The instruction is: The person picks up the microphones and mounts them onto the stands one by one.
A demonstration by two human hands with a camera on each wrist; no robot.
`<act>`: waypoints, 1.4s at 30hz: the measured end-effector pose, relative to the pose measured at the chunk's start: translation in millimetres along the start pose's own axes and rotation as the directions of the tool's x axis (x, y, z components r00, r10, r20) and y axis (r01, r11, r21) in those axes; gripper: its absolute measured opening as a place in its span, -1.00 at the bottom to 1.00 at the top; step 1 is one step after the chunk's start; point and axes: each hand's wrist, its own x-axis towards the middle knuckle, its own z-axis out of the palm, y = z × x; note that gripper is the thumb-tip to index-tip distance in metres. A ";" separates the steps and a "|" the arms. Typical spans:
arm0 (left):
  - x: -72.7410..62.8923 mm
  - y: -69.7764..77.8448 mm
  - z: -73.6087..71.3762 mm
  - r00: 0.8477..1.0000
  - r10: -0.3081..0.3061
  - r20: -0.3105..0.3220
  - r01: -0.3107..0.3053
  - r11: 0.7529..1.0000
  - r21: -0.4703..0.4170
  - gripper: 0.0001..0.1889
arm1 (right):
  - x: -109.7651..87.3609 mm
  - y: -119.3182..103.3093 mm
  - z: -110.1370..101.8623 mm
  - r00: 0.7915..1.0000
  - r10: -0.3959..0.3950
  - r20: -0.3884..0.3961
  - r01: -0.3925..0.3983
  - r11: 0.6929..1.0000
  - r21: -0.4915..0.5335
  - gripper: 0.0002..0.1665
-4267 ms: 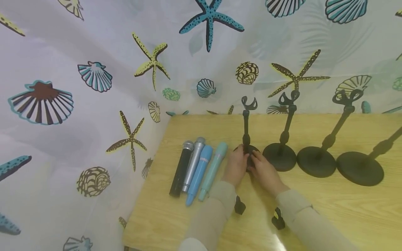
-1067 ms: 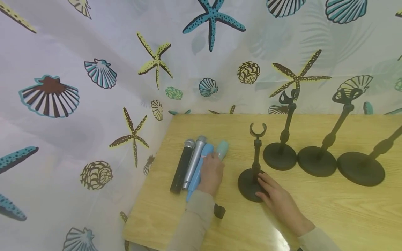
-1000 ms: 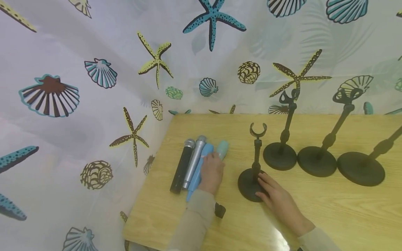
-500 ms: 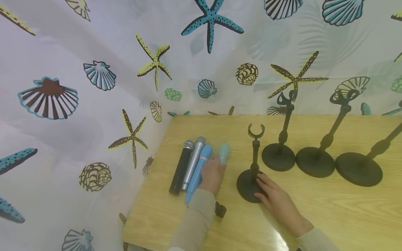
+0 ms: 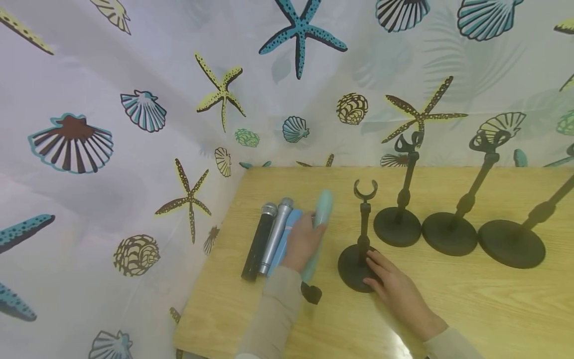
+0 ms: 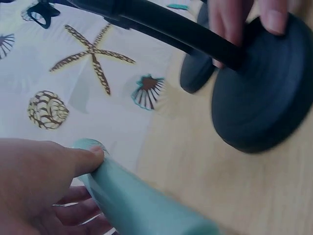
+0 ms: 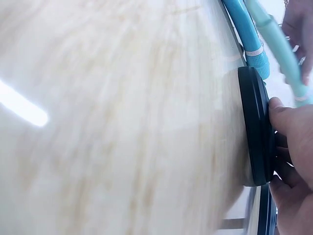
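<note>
My left hand grips a mint-green microphone, thumb on one side and fingers round the other. Its rounded head tilts up and away beside the blue microphone. In the left wrist view the thumb presses on the mint-green microphone. My right hand rests with straight, spread fingers on the round base of the nearest black microphone stand. That stand is upright, its C-shaped clip uppermost. In the right wrist view the thumb lies on the stand's base.
A black microphone and a silver microphone lie left of the blue one. Several more black stands, including one with its base behind the nearest stand, line up to the right on the wooden table. A shell-patterned curtain hangs behind and left.
Earlier both hands were at the stand, farther back; it now stands nearer. My left hand went to the mint-green microphone and has raised and shifted it; the right hand stays at the base.
</note>
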 end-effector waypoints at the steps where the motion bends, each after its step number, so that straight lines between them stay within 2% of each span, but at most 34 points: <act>1: 0.2 3.1 -2.5 1.000 0.010 0.000 -0.010 0.999 -0.039 -0.44 | 0.0 0.2 -0.1 1.000 -0.004 -0.004 0.004 1.000 0.001 -0.42; 4: 1.4 14.3 -9.9 0.999 0.040 0.007 -0.038 0.986 -0.164 -0.39 | 0.1 0.7 -0.5 1.000 -0.012 -0.013 0.012 1.000 -0.002 -0.42; 7: 3.2 26.3 -16.4 0.996 0.085 0.000 -0.082 0.964 -0.253 -0.36 | 0.2 1.4 -0.3 1.000 -0.011 -0.014 0.011 1.000 -0.004 -0.42; 10: 3.2 37.9 -22.8 0.987 0.159 -0.039 -0.163 0.944 -0.288 -0.36 | 0.2 1.6 -0.1 1.000 -0.010 -0.009 0.010 1.000 -0.002 -0.42; 12: 2.5 44.8 -26.7 0.972 0.224 -0.074 -0.236 0.924 -0.301 -0.39 | 0.1 1.5 -0.2 1.000 -0.012 -0.007 0.012 1.000 -0.002 -0.41; 15: 0.1 54.1 -31.9 0.941 0.318 -0.118 -0.340 0.884 -0.322 -0.42 | 0.1 1.3 -0.1 1.000 -0.015 -0.008 0.015 1.000 -0.004 -0.41; 20: -4.4 67.0 -38.0 0.896 0.416 -0.157 -0.444 0.826 -0.346 -0.41 | 0.3 0.4 0.1 1.000 -0.018 -0.012 0.018 1.000 -0.014 -0.40; 27: -9.3 83.2 -46.8 0.835 0.521 -0.179 -0.547 0.751 -0.370 -0.50 | 0.0 -1.1 -1.0 1.000 -0.006 -0.018 0.006 1.000 -0.007 -0.41; 35: -8.7 100.4 -54.7 0.761 0.624 -0.179 -0.630 0.644 -0.433 -0.41 | -0.5 -0.4 0.5 1.000 -0.018 -0.023 0.017 1.000 -0.016 -0.41; 38: -6.9 106.9 -57.9 0.724 0.665 -0.183 -0.669 0.611 -0.424 -0.32 | -0.4 0.6 1.6 0.999 -0.028 -0.029 0.027 0.999 -0.025 -0.42; 42: -6.4 115.7 -62.8 0.655 0.734 -0.180 -0.729 0.552 -0.406 -0.26 | -0.7 0.5 1.5 1.000 -0.016 -0.024 0.016 1.000 -0.020 -0.42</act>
